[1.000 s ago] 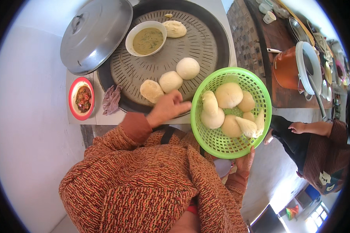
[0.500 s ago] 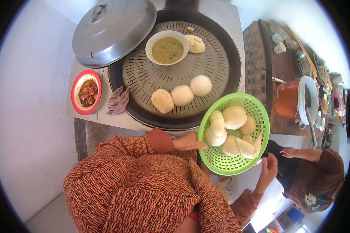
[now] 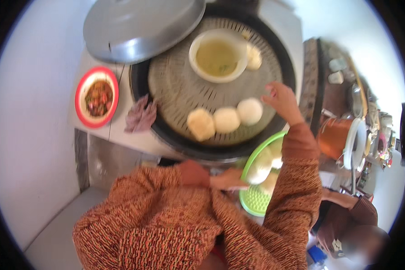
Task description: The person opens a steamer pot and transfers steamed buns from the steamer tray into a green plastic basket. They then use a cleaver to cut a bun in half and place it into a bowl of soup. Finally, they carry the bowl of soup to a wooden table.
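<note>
My right hand (image 3: 281,98) reaches over the round perforated steamer tray (image 3: 175,85), fingers apart and holding nothing, just right of the rightmost of three white buns (image 3: 249,111). The other two buns (image 3: 226,119) (image 3: 201,124) lie in a row to its left. My left hand (image 3: 229,180) grips the near rim of a green plastic basket (image 3: 255,200) holding several buns, low in front of the steamer. My right sleeve hides part of the basket. A white bowl of yellowish soup (image 3: 218,56) sits on the tray's far side, with another bun (image 3: 254,56) beside it.
A grey metal lid (image 3: 139,27) leans at the steamer's far left. A red-rimmed plate of dark food (image 3: 96,96) and a crumpled cloth (image 3: 141,114) lie on the counter to the left. An orange pot (image 3: 335,135) and another person (image 3: 346,225) are at the right.
My left hand left the steamer's edge and took the basket's rim. My right hand let go of the basket and rose over the tray. The basket now sits lower and nearer to me.
</note>
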Demonstrator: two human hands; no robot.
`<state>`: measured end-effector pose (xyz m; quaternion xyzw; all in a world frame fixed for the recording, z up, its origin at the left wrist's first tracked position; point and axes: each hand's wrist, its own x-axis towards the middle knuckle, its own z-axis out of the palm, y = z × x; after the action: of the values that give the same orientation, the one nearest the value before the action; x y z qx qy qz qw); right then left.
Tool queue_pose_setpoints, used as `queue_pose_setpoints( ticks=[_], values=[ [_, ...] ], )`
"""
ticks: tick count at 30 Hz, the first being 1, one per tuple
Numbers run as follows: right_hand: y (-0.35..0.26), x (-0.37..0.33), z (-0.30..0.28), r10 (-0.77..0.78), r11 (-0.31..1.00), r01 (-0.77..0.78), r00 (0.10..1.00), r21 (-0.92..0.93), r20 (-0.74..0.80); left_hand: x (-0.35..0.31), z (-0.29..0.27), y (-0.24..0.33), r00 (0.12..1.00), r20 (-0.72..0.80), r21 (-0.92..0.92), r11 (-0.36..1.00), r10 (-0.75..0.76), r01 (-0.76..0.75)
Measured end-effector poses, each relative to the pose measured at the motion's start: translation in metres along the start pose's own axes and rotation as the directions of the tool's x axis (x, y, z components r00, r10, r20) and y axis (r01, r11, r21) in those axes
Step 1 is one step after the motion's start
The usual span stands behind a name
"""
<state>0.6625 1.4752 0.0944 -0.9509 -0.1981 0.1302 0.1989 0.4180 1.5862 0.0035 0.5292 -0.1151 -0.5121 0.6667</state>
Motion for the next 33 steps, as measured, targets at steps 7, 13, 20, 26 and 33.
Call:
queue_pose_setpoints(
  ticks=[7, 13, 20, 26, 33],
  values=[
    [-0.066, -0.033, 0.065, -0.374, 0.828, 0.478, 0.861, -0.294, 0.345, 0.004, 0.013, -0.011, 0.984, -0.175, 0.074, 0.997, 0.016, -0.003],
    [-0.07, -0.033, 0.112, -0.43, 0.69, 0.582, 0.808, -0.431, 0.403, 0.007, 0.014, -0.018, 0.99, -0.107, 0.057, 0.995, 0.089, -0.083],
    [-0.086, -0.056, 0.122, -0.263, 0.711, 0.331, 0.943, -0.62, 0.202, 0.0, 0.01, -0.003, 0.995, -0.086, -0.046, 0.998, 0.045, -0.049],
    [-0.108, -0.072, -0.012, 0.068, 0.629, -0.07, 0.997, 0.775, 0.034, 0.002, 0.01, -0.003, 0.989, -0.117, -0.05, 0.995, -0.087, 0.081],
    [-0.048, -0.186, -0.064, 0.202, 0.385, 0.171, 0.943, 0.907, -0.263, 0.002, 0.009, -0.005, 0.995, -0.093, -0.308, 0.951, -0.046, 0.015]
  ],
)
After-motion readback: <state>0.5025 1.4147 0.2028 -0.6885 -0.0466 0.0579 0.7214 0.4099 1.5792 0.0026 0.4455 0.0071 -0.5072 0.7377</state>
